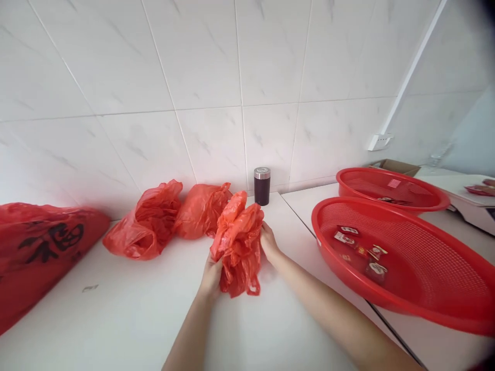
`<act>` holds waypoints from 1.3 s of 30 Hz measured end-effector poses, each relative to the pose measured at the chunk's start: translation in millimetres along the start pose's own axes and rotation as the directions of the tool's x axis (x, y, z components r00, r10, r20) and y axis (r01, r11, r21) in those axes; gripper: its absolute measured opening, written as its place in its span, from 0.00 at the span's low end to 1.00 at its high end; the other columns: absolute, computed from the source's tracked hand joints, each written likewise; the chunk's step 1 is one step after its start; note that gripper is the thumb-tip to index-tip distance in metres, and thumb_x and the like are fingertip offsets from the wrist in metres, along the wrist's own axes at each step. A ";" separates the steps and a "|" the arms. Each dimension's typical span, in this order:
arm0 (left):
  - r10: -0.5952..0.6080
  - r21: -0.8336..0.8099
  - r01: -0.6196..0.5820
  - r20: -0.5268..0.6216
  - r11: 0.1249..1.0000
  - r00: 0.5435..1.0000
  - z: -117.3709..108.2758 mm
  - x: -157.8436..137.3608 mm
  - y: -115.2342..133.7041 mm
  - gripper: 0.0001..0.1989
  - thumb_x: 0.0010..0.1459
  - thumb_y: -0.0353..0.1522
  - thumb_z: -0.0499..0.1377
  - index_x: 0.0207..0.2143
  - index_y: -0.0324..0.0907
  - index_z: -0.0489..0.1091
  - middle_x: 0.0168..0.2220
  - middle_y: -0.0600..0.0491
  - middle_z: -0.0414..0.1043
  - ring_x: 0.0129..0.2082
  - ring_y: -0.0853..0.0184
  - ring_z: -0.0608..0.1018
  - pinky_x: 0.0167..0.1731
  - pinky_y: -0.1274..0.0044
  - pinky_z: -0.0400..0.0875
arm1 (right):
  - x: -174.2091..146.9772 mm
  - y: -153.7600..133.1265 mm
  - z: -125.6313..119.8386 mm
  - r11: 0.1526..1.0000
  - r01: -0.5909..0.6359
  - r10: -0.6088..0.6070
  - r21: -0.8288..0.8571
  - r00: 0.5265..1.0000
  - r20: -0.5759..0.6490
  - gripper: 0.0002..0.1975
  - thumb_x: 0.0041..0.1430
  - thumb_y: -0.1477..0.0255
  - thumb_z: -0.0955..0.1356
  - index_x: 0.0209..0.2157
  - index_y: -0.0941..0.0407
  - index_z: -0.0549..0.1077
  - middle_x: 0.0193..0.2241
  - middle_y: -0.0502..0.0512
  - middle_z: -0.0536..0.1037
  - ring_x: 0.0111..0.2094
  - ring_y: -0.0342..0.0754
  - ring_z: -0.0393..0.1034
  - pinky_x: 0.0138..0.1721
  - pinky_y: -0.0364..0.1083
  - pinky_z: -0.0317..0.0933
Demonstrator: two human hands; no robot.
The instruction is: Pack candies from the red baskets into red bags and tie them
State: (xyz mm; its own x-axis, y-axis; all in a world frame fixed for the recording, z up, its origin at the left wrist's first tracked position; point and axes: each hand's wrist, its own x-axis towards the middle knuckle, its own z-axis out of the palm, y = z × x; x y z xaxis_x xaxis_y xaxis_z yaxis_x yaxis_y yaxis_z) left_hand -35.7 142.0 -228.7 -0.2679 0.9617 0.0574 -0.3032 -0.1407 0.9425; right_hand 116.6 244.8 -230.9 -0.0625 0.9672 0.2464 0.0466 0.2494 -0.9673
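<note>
Red bag [237, 245] between both hands [211, 276]

A grey-veined tiled wall [209, 62] is rising behind the white worktop [135, 319]; a socket [380, 142] is jutting out at right.

Hands [212, 274] partly hidden by bunched bag [238, 241], printed bag [42, 257] cropped left, small packets [344, 238] unreadable
</note>
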 end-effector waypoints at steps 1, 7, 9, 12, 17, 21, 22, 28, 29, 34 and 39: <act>0.012 0.009 -0.012 0.009 1.000 1.000 2.2 -0.4 -2.4 0.26 0.46 0.41 0.67 0.47 0.42 0.67 0.41 0.46 0.78 0.38 0.57 0.81 0.35 0.69 0.77 | -10.6 -0.6 -11.3 1.000 -0.019 0.019 0.004 1.000 -0.013 0.20 0.64 0.62 0.54 0.47 0.57 0.67 0.40 0.59 0.78 0.36 0.50 0.74 0.33 0.47 0.69; 0.123 0.186 -0.128 0.042 0.974 0.992 5.3 1.3 -8.2 0.30 0.52 0.37 0.64 0.56 0.46 0.60 0.53 0.46 0.70 0.50 0.60 0.76 0.47 0.70 0.72 | -82.4 -8.1 -42.3 0.998 -0.004 0.005 -0.067 1.000 0.018 0.22 0.62 0.57 0.61 0.53 0.53 0.62 0.45 0.58 0.75 0.39 0.49 0.73 0.41 0.48 0.68; 0.162 0.265 -0.176 0.076 0.948 0.984 5.7 0.4 -9.0 0.30 0.52 0.34 0.63 0.56 0.46 0.60 0.54 0.47 0.69 0.53 0.61 0.73 0.51 0.70 0.69 | -94.9 -9.4 -41.9 0.994 0.033 -0.029 -0.106 0.999 0.043 0.21 0.60 0.57 0.64 0.51 0.52 0.64 0.43 0.56 0.75 0.41 0.49 0.72 0.44 0.48 0.66; 0.204 0.355 -0.236 0.124 0.904 0.971 4.8 -2.4 -9.4 0.29 0.51 0.30 0.62 0.56 0.47 0.62 0.55 0.49 0.69 0.56 0.61 0.71 0.55 0.69 0.65 | -95.5 -7.5 -39.1 0.987 0.070 -0.066 -0.145 0.997 0.033 0.21 0.59 0.58 0.65 0.51 0.52 0.64 0.43 0.56 0.75 0.41 0.49 0.71 0.43 0.48 0.66; 0.247 0.392 -0.271 0.113 0.879 0.962 1.3 -4.1 -13.0 0.27 0.49 0.28 0.61 0.53 0.47 0.64 0.54 0.50 0.69 0.55 0.62 0.72 0.56 0.69 0.63 | -84.2 0.3 -38.7 0.977 0.111 -0.107 -0.180 0.994 0.030 0.09 0.57 0.64 0.64 0.37 0.53 0.69 0.30 0.51 0.75 0.31 0.46 0.70 0.35 0.45 0.65; 0.247 0.352 -0.231 -0.001 0.907 0.969 -0.9 1.0 -15.5 0.23 0.50 0.33 0.60 0.51 0.45 0.64 0.45 0.49 0.75 0.43 0.63 0.78 0.44 0.72 0.73 | -85.1 -1.5 -41.6 0.978 0.093 -0.109 -0.185 0.991 -0.081 0.08 0.58 0.67 0.61 0.38 0.53 0.66 0.33 0.53 0.74 0.34 0.48 0.70 0.39 0.47 0.65; 0.248 0.341 -0.217 -0.048 0.914 0.968 -2.1 3.1 -13.8 0.22 0.50 0.35 0.60 0.49 0.44 0.64 0.42 0.49 0.75 0.39 0.64 0.79 0.40 0.73 0.74 | -85.7 -3.0 -42.3 0.981 0.073 -0.098 -0.180 0.986 -0.134 0.09 0.59 0.67 0.59 0.40 0.53 0.65 0.35 0.54 0.74 0.36 0.49 0.70 0.40 0.48 0.64; 0.298 0.420 -0.187 -0.216 0.888 0.930 -0.9 13.9 24.1 0.22 0.53 0.37 0.56 0.51 0.46 0.60 0.24 0.59 0.69 0.18 0.71 0.73 0.21 0.78 0.70 | -85.0 -8.3 -42.9 0.989 0.012 -0.056 -0.149 0.954 -0.295 0.12 0.59 0.71 0.55 0.44 0.52 0.62 0.42 0.58 0.72 0.42 0.51 0.69 0.43 0.50 0.63; 0.307 0.462 -0.188 -0.196 0.867 0.931 4.3 16.0 32.0 0.23 0.54 0.37 0.55 0.53 0.47 0.59 0.23 0.60 0.67 0.16 0.71 0.72 0.20 0.78 0.69 | -84.8 -8.5 -42.5 0.989 0.017 -0.058 -0.145 0.957 -0.283 0.12 0.59 0.71 0.55 0.43 0.52 0.62 0.41 0.57 0.72 0.41 0.50 0.70 0.42 0.49 0.63; 0.440 0.702 -0.250 -0.100 0.667 0.892 49.8 46.0 46.0 0.30 0.55 0.30 0.55 0.61 0.50 0.56 0.52 0.44 0.67 0.48 0.59 0.76 0.44 0.66 0.73 | -85.4 -9.2 -40.3 0.991 0.041 -0.071 -0.130 0.969 -0.238 0.11 0.61 0.69 0.56 0.43 0.53 0.63 0.39 0.55 0.73 0.38 0.49 0.70 0.40 0.47 0.64; 0.380 0.867 -0.199 0.013 0.456 0.925 86.4 90.7 24.6 0.36 0.47 0.27 0.62 0.60 0.47 0.60 0.66 0.38 0.48 0.61 0.42 0.61 0.53 0.52 0.62 | -84.7 -7.2 -38.0 0.989 0.043 -0.070 -0.138 0.978 -0.197 0.11 0.61 0.68 0.57 0.43 0.53 0.64 0.37 0.54 0.73 0.35 0.48 0.70 0.36 0.45 0.64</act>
State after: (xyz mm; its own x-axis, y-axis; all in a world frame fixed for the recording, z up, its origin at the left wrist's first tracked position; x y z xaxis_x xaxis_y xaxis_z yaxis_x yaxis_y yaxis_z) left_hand 11.6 246.0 -171.8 -0.3512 0.8391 0.4153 0.7082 -0.0521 0.7041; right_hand 159.5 163.0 -242.5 0.1318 0.9379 0.3210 0.1815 0.2955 -0.9379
